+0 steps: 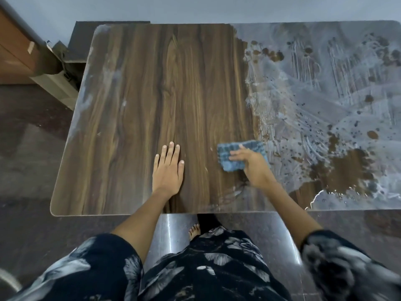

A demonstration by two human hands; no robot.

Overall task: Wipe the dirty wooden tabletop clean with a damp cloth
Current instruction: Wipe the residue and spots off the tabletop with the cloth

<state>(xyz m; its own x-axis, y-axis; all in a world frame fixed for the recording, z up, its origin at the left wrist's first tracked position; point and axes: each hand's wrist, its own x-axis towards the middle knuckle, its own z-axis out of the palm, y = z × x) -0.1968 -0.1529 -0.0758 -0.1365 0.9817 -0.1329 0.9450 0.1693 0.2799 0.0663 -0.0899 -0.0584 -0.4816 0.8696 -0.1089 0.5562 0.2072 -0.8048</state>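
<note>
far left, off the table, a brown cabinet [13, 55] and a pale beam [54, 83] stand on the dark floor [32, 148]. the wooden tabletop [141, 94] begins beside them; its left edge keeps a thin whitish haze [86, 101], a strip that looks missed or only half wiped. the broad middle shows clean brown grain.

the left hand [168, 168] lies flat on that clean wood, fingers spread and straight, holding nothing, seemingly bracing the body. just beside it to the right, the right hand [251, 164] presses down on a blue checked cloth [234, 155], fingers laid over the folded fabric and gripping it against the surface. the cloth sits right at the border between wiped and unwiped wood, near the front edge.

right of the cloth, the rest of the top is covered in grey-white residue [325, 94], streaked and spattered, with a dark wet patch [345, 172] near the front.

judging from this, a bit over half is done. the risk now is smearing: a loaded cloth dragged back leftwards would carry the residue onto the clean grain. the wet patch could also be pushed over the front edge onto the person's clothing [206, 268] or bare foot [194, 231] below. the hazy left strip could easily be forgotten.
</note>
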